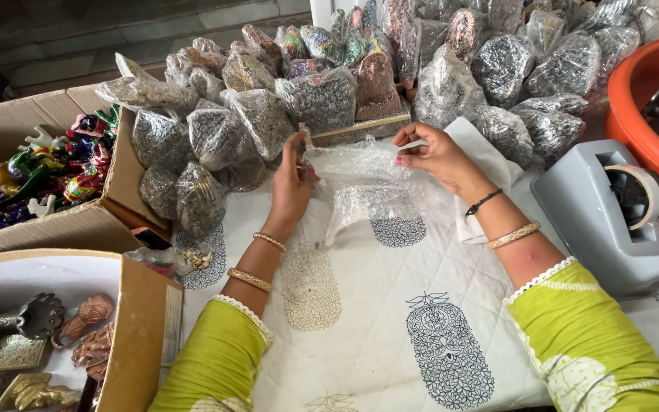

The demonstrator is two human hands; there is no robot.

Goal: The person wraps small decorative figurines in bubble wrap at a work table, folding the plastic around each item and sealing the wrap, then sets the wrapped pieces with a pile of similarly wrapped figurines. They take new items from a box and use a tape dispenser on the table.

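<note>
A sheet of clear bubble wrap (364, 187) is stretched between both my hands above a white printed cloth (368, 305). My left hand (293, 183) pinches its left edge, fingers closed on the plastic. My right hand (432, 152) pinches the upper right edge with thumb and fingertips. The wrap hangs down in folds toward the cloth. Whether anything is inside the wrap I cannot tell. Both arms wear green sleeves and bangles.
A heap of bubble-wrapped ornaments (322, 91) lies beyond my hands. A grey tape dispenser (619, 210) stands at right, beside an orange tub (650, 99). At left, a cardboard box (93, 221) holds colourful figurines (47, 172); a nearer box (139, 320) holds metal pieces.
</note>
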